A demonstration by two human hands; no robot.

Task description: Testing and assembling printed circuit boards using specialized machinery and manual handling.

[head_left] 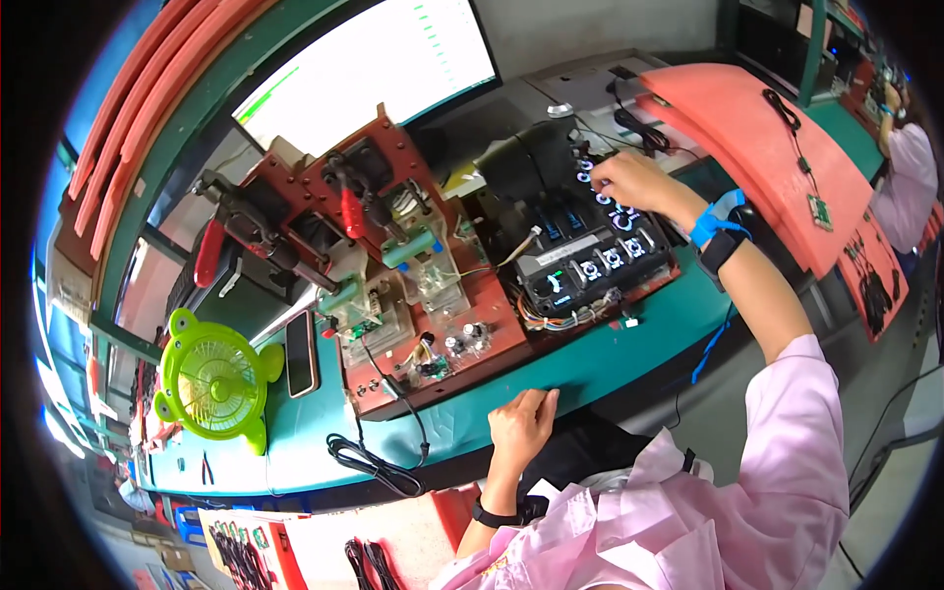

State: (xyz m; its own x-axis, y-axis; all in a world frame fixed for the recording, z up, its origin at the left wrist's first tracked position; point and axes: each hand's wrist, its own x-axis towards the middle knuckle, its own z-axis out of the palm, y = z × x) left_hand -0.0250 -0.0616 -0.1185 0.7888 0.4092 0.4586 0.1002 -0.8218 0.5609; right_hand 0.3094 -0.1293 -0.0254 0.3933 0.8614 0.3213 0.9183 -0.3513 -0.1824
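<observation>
the right hand (629, 179) reaches out across the green bench (610, 359) to the black control box (590, 258), its fingers curled down with the tips on one of the round knobs (602, 198) at the box's far end; whether they pinch the knob or only press it cannot be told. the box sits on the right part of the red fixture board (492, 324), near enough to be reached with a stretched arm. a blue wrist strap (715, 221) circles that wrist, likely to ground it. the left hand (521, 423) rests on the bench's near edge, fingers loosely curled and holding nothing, seemingly steadying the body. further left on the board stand the red-handled clamps (349, 211), with a phone (301, 352) and a green fan (211, 379) beside it, and a monitor (379, 59) behind.
</observation>
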